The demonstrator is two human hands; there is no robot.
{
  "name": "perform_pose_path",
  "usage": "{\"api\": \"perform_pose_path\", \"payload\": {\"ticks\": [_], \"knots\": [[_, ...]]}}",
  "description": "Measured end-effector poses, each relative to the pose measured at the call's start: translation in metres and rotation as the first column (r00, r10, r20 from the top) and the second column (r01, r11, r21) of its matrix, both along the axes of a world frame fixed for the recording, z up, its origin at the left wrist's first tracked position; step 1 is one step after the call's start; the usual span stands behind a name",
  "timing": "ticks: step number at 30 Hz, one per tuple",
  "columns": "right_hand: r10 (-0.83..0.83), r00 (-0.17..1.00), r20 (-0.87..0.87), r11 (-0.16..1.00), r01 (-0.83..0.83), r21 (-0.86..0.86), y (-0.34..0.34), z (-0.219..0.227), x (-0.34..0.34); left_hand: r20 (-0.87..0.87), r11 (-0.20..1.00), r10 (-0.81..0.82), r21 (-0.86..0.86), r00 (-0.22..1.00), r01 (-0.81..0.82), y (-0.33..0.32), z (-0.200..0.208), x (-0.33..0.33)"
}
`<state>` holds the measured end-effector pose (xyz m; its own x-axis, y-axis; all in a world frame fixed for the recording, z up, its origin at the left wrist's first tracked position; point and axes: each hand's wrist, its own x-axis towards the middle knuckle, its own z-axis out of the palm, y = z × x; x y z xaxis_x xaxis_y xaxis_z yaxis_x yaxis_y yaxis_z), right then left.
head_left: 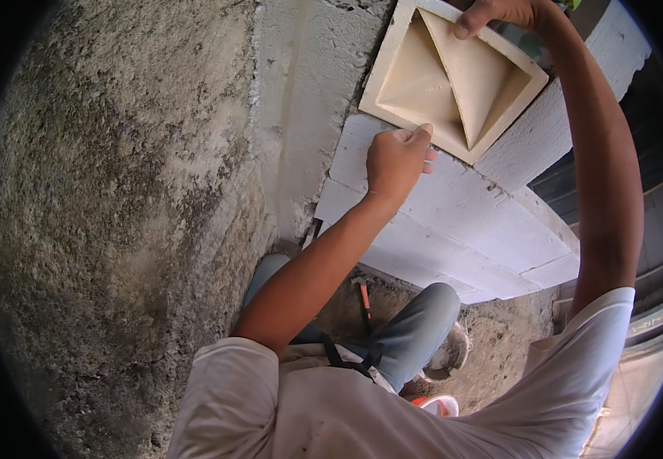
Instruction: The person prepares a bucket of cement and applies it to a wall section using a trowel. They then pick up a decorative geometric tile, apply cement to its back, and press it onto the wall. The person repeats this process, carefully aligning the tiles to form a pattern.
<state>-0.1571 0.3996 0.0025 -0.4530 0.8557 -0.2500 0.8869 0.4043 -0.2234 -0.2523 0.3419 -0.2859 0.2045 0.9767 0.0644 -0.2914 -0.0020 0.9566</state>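
A cream square ventilation block with a slanting divider across its recess stands tilted on top of a wall of white blocks. My left hand grips its lower rim, thumb on the front edge and the other fingers curled under. Higher up, my right hand holds the upper right rim with its thumb over the front face; the rest of its fingers are hidden behind the block or cut off by the picture's edge.
To the left rises a rough, stained wall, with a grey concrete column beside the blocks. On the ground near my legs lie an orange-handled tool and a round container. A red and white bucket sits closer to me.
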Motion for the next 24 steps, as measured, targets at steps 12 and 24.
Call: {"api": "perform_pose_path", "payload": {"ticks": [12,24], "knots": [[-0.046,0.996,-0.082,0.998,0.043,-0.038,-0.008,-0.003,-0.01,-0.06,1.0,0.016,-0.006,0.998,-0.017,-0.003,0.001,-0.005],[-0.036,0.999,-0.036,0.999,0.035,-0.005,0.001,-0.002,0.01,-0.423,0.96,0.121,0.28,0.898,0.003,-0.003,0.015,-0.057]]}}
